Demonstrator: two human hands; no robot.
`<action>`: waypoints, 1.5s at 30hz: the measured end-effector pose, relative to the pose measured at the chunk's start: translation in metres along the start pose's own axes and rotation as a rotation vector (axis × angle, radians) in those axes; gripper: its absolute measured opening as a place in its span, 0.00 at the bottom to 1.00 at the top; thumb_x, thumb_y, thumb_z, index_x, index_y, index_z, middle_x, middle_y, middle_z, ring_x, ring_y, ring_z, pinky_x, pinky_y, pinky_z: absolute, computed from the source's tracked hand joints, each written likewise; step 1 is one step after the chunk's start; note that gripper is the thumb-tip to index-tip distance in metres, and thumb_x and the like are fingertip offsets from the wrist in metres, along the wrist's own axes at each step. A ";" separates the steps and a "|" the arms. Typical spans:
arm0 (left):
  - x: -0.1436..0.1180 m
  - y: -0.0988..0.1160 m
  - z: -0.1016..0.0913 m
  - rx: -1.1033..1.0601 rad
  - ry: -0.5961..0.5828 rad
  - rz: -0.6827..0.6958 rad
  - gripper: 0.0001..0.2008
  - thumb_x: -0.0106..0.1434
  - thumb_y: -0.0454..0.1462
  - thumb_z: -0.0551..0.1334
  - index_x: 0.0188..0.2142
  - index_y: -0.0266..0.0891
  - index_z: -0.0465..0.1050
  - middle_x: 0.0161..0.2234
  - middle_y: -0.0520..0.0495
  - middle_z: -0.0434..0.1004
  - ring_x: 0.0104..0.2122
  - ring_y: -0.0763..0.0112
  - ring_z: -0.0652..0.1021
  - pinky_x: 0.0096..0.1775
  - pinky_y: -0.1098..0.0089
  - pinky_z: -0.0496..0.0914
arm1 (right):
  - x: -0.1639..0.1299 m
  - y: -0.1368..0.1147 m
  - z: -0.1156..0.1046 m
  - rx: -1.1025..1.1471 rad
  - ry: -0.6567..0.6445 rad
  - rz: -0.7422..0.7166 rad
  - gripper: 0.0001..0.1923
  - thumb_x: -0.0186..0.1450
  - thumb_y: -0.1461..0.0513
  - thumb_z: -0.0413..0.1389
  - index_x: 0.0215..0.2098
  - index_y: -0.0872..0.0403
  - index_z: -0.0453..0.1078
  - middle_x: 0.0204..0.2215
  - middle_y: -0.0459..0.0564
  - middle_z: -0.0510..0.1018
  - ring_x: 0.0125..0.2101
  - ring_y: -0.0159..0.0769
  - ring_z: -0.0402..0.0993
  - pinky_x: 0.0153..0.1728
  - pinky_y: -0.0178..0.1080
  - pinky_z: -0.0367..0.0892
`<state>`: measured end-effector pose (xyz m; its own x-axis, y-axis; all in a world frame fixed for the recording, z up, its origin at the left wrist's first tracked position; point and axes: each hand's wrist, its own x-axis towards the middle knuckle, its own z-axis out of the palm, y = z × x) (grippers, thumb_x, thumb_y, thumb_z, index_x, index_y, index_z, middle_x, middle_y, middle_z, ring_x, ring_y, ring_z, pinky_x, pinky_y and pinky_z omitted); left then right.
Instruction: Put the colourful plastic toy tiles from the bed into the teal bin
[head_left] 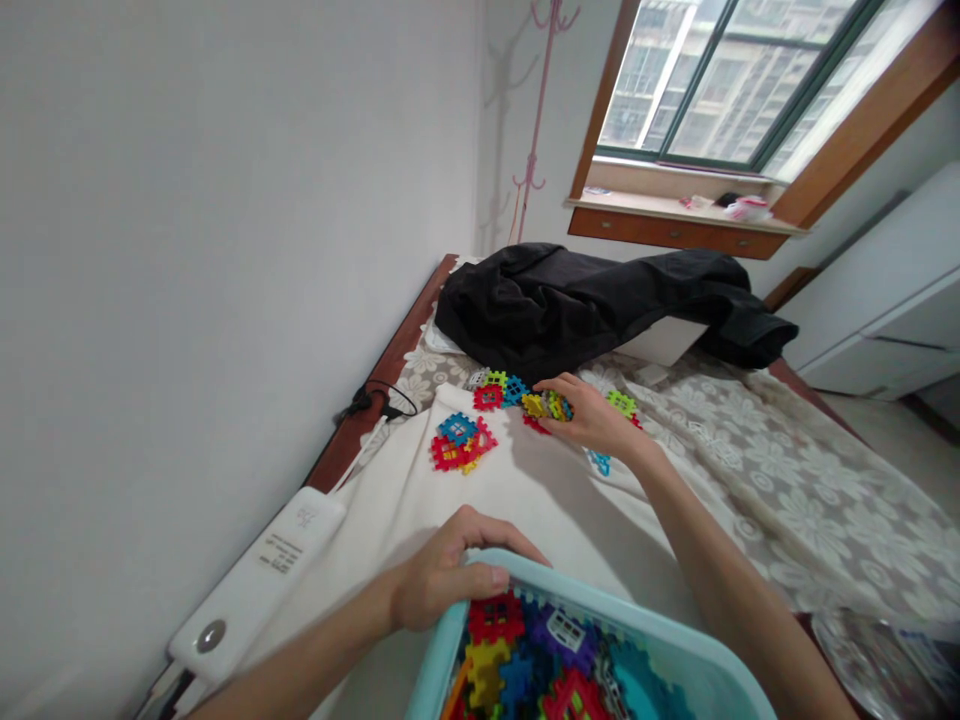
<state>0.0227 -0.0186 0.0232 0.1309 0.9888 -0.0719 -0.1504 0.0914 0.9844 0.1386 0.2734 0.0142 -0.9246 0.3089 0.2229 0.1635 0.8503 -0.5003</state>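
A light blue plastic bin (622, 618) full of colourful interlocking building pieces sits at the bottom of the view. My left hand (457, 570) grips its near-left rim, thumb inside and fingers outside. Red, yellow, blue and purple pieces (566, 640) show within it. Farther off, my right hand (581, 415) is closed around several yellow interlocking building pieces (556, 404) just above the white cloth. Left of that hand lie a red piece (488, 398) and a blue piece (514, 390). A small pile of red and blue pieces (459, 440) rests nearer. A green piece (621, 402) lies beyond my right wrist.
A white cloth (390, 500) covers part of the bed, over a grey floral sheet (810, 500). Black clothing (585, 300) is heaped at the back. A long white device (259, 580) lies along the left wall. A pink coat stand (541, 120) stands by the window.
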 end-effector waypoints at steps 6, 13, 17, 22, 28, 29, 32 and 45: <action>0.000 0.001 -0.001 0.015 -0.020 0.014 0.26 0.62 0.51 0.66 0.50 0.34 0.84 0.40 0.39 0.86 0.37 0.60 0.79 0.38 0.68 0.70 | 0.002 0.007 0.025 -0.071 -0.040 0.029 0.26 0.66 0.61 0.61 0.62 0.54 0.71 0.59 0.61 0.76 0.57 0.54 0.75 0.60 0.52 0.68; 0.000 0.002 0.000 0.006 -0.008 0.017 0.27 0.62 0.52 0.66 0.49 0.33 0.84 0.40 0.38 0.86 0.37 0.60 0.79 0.38 0.68 0.70 | -0.002 0.009 0.027 -0.108 -0.088 0.016 0.32 0.65 0.61 0.62 0.67 0.53 0.67 0.51 0.59 0.77 0.48 0.50 0.77 0.53 0.47 0.71; 0.000 0.002 0.000 0.002 -0.011 0.008 0.27 0.61 0.52 0.66 0.50 0.33 0.84 0.40 0.38 0.86 0.37 0.60 0.79 0.39 0.68 0.70 | -0.003 0.002 0.026 -0.130 -0.096 0.021 0.29 0.64 0.60 0.63 0.63 0.53 0.68 0.51 0.58 0.77 0.48 0.51 0.77 0.52 0.47 0.70; 0.000 0.001 0.000 -0.009 -0.010 -0.008 0.27 0.61 0.51 0.67 0.50 0.32 0.84 0.40 0.38 0.86 0.36 0.61 0.79 0.39 0.69 0.69 | -0.003 -0.006 0.025 -0.168 -0.128 0.009 0.32 0.67 0.60 0.60 0.68 0.50 0.64 0.52 0.57 0.77 0.48 0.50 0.77 0.51 0.45 0.69; 0.001 0.003 0.001 -0.022 -0.007 0.004 0.25 0.62 0.50 0.67 0.50 0.33 0.84 0.39 0.39 0.86 0.35 0.63 0.79 0.38 0.71 0.69 | -0.002 -0.011 0.020 -0.187 -0.149 0.045 0.21 0.67 0.58 0.61 0.58 0.51 0.72 0.50 0.55 0.77 0.44 0.45 0.78 0.46 0.40 0.67; 0.000 0.003 0.001 -0.027 -0.007 0.004 0.25 0.62 0.50 0.67 0.50 0.33 0.84 0.39 0.39 0.86 0.35 0.63 0.79 0.39 0.71 0.69 | -0.002 -0.012 0.019 -0.191 -0.154 0.046 0.20 0.67 0.58 0.61 0.57 0.51 0.73 0.50 0.55 0.77 0.43 0.45 0.78 0.45 0.40 0.67; -0.001 0.001 0.001 -0.032 -0.009 0.002 0.25 0.61 0.50 0.68 0.49 0.34 0.84 0.40 0.39 0.86 0.36 0.63 0.79 0.39 0.70 0.69 | -0.003 -0.013 0.019 -0.200 -0.162 0.052 0.19 0.66 0.58 0.62 0.55 0.52 0.74 0.48 0.55 0.78 0.41 0.44 0.78 0.44 0.40 0.67; -0.002 -0.003 -0.003 0.020 0.012 -0.018 0.26 0.62 0.51 0.67 0.51 0.36 0.84 0.42 0.41 0.86 0.39 0.61 0.80 0.42 0.68 0.70 | -0.036 -0.100 -0.082 0.386 -0.289 -0.295 0.27 0.65 0.57 0.67 0.61 0.48 0.72 0.53 0.53 0.78 0.52 0.44 0.76 0.54 0.43 0.71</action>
<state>0.0196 -0.0205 0.0202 0.1216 0.9883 -0.0916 -0.1283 0.1071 0.9859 0.1838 0.2124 0.1251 -0.9776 -0.0933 0.1889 -0.2035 0.6488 -0.7332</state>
